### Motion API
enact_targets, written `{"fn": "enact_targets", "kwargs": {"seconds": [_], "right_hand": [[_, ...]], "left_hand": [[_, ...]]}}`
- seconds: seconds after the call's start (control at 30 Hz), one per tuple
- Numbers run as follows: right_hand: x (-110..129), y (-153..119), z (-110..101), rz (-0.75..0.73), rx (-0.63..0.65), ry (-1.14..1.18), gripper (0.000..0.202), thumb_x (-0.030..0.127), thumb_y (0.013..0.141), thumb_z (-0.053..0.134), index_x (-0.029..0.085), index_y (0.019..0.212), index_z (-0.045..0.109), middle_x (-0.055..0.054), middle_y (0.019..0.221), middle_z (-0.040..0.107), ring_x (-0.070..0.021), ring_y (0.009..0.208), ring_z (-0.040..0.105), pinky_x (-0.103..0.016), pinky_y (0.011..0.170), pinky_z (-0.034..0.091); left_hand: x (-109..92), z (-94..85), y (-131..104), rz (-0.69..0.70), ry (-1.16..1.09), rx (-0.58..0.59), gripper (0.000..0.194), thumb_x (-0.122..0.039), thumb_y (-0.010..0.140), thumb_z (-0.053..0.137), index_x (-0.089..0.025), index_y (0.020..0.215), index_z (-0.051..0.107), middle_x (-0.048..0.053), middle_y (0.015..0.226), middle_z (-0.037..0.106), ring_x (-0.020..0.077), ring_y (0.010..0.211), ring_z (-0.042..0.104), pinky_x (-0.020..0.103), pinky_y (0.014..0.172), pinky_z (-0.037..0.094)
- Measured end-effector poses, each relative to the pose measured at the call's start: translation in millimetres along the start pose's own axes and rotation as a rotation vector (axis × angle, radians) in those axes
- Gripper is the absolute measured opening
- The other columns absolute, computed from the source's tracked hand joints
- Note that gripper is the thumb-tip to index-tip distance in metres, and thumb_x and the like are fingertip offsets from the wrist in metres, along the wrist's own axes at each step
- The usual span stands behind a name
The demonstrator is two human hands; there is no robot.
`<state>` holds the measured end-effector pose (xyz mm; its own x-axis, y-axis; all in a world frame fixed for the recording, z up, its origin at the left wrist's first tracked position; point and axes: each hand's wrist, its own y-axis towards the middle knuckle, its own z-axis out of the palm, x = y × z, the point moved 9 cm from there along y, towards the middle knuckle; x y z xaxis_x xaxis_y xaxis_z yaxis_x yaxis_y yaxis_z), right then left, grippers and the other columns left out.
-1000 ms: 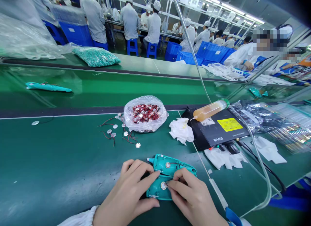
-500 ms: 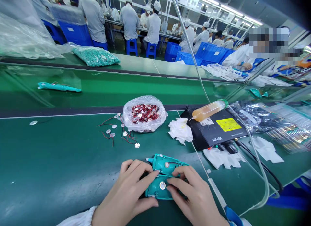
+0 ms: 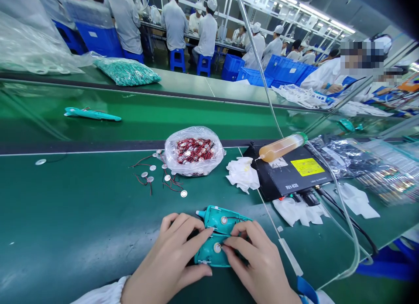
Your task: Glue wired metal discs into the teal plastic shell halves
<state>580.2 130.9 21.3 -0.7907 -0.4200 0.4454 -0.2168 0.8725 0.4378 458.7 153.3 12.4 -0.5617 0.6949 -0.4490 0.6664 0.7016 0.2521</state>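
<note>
Two teal plastic shell halves lie open side by side at the bottom middle, the far half (image 3: 214, 216) and the near half (image 3: 209, 254). Each carries a round metal piezo disc; the near disc (image 3: 218, 247) sits by my right fingertips. My left hand (image 3: 173, 247) grips the halves at their left end, thumb on the near edge and fingers on the far one. With thumb and index finger, my right hand (image 3: 258, 256) pinches the thin wires at the near disc, other fingers bent over the shells. Its fingers cover the right end of both halves.
Beyond my hands stands a plastic bag (image 3: 194, 169) of red-wired discs, with several loose discs (image 3: 167, 178) beside it. Right are crumpled tissue (image 3: 242, 175), a black dispenser box (image 3: 294, 169), an amber syringe (image 3: 283, 148) and a hose. A teal shell (image 3: 93, 114) lies on the green belt.
The teal shell on the green belt has travelled right. My right fingertips have come slightly closer to the near disc; my left hand keeps its hold. The view has shifted a little.
</note>
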Motion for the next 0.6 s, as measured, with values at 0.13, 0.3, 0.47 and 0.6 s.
{"fn": "enact_targets", "kwargs": {"seconds": [0.13,0.3,0.47,0.6], "right_hand": [[-1,-1,-3,0.017,-0.01,-0.001,0.013,0.016,0.087,0.052,0.019,0.081,0.063,-0.005,0.08,0.055,-0.0171,0.069,0.053,-0.027,0.054,0.047],[7,-1,-5,-0.034,0.078,-0.027,0.018,0.014,0.084,0.052,0.024,0.09,0.065,-0.011,0.111,0.051,-0.0267,0.097,0.051,-0.038,0.07,0.052],[16,-2,0,-0.098,0.139,-0.051,0.023,0.01,0.082,0.048,0.023,0.091,0.066,-0.012,0.127,0.042,-0.0346,0.113,0.038,-0.054,0.08,0.045],[18,-1,5,-0.099,0.14,-0.072,0.022,0.009,0.08,0.047,0.021,0.087,0.065,-0.014,0.127,0.042,-0.0375,0.115,0.036,-0.062,0.082,0.04]], "left_hand": [[0,-0.9,0,-0.005,0.0,-0.003,0.054,-0.026,0.064,0.083,-0.027,0.11,0.056,-0.001,0.096,0.06,0.0192,0.087,0.053,0.032,0.077,0.038],[0,-0.8,0,-0.004,-0.006,-0.01,0.054,-0.026,0.065,0.082,-0.027,0.112,0.055,0.0,0.097,0.06,0.0197,0.089,0.053,0.033,0.078,0.037],[0,-0.1,1,-0.003,-0.005,-0.01,0.053,-0.025,0.065,0.082,-0.026,0.11,0.055,-0.001,0.095,0.06,0.019,0.088,0.053,0.033,0.078,0.036],[1,0.1,1,-0.009,-0.012,-0.005,0.05,-0.025,0.067,0.081,-0.025,0.111,0.055,-0.001,0.096,0.06,0.0186,0.088,0.054,0.033,0.079,0.036]]}}
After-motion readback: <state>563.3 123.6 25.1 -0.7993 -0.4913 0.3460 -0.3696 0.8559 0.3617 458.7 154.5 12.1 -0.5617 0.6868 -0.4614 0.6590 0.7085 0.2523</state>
